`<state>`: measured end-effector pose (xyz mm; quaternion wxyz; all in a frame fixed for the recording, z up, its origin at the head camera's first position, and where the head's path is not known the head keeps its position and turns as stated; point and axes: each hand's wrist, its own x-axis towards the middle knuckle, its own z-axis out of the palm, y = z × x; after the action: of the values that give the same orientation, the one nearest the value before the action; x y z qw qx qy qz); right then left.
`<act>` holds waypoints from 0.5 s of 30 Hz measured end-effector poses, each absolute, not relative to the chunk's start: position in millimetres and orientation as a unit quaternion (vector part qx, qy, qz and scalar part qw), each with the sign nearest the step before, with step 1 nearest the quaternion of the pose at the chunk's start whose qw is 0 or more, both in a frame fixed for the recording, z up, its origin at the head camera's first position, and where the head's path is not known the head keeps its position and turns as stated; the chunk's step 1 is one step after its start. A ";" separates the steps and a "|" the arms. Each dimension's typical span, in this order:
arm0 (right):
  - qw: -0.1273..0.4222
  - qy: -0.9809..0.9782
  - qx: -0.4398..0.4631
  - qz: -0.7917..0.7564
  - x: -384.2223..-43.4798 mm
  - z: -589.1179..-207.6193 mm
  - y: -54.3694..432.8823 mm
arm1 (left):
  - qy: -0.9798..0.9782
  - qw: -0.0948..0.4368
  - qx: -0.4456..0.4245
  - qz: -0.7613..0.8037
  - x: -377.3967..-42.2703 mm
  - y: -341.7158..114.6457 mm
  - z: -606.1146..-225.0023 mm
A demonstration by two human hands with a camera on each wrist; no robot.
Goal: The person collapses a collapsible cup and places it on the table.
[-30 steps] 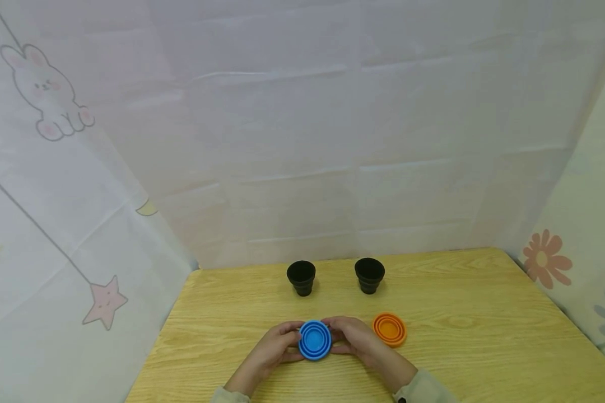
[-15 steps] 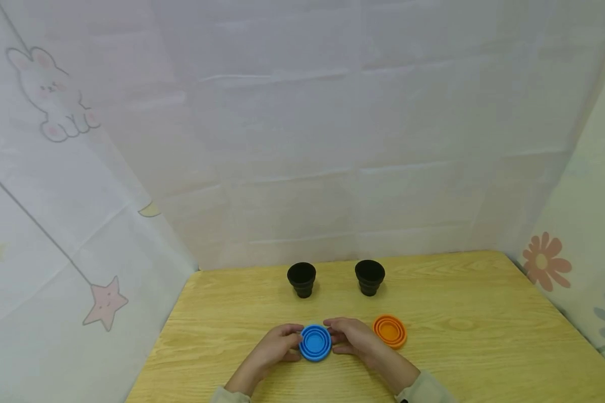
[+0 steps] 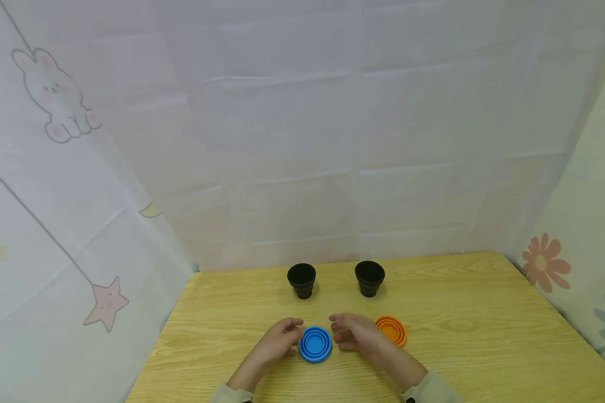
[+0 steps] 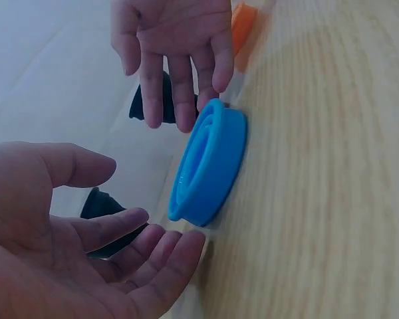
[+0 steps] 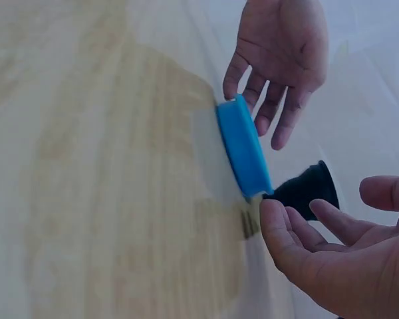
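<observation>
A blue collapsible cup point(image 3: 315, 344), folded flat into rings, lies on the wooden table between both hands. My left hand point(image 3: 279, 340) is at its left side, fingers relaxed and slightly bent, holding nothing. On the other side my right hand point(image 3: 357, 334) is likewise loose, with a small gap to the blue rim. In the left wrist view the blue cup point(image 4: 209, 163) shows its raised side wall, fingertips of the left hand point(image 4: 100, 232) close below it. The right wrist view shows the right hand point(image 5: 346, 246) with fingers spread near the blue cup point(image 5: 244, 147).
Just right of the right hand lies a flattened orange collapsible cup point(image 3: 392, 331), partly covered by that hand. Two black cups, one on the left point(image 3: 302, 280) and one on the right point(image 3: 370, 277), stand expanded toward the back of the table point(image 3: 464, 313). A printed cloth point(image 3: 302, 140) hangs behind.
Both hands have let go of the blue cup and drawn slightly apart from it, the right hand moving right and overlapping the orange cup more. The blue cup stays between them.
</observation>
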<state>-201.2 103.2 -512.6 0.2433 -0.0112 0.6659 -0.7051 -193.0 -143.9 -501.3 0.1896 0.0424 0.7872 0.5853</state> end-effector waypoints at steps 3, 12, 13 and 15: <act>0.229 0.668 -0.016 -0.708 -202.7 -505.5 111.1 | 0.807 0.164 0.056 0.565 -196.2 -140.5 -495.9; 0.154 0.703 -0.052 -0.692 -213.3 -485.0 137.0 | 0.858 0.062 0.124 0.495 -208.2 -116.7 -485.8; 0.143 0.708 -0.056 -0.689 -215.1 -483.0 140.3 | 0.859 0.053 0.131 0.491 -210.1 -112.8 -485.3; 0.125 0.719 -0.056 -0.682 -218.2 -478.0 147.2 | 0.861 0.038 0.149 0.484 -213.9 -105.5 -484.0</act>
<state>-218.2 147.2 -478.0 0.1247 -0.0561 0.7186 -0.6818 -213.9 -105.5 -484.0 0.0381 0.1491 0.8612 0.4844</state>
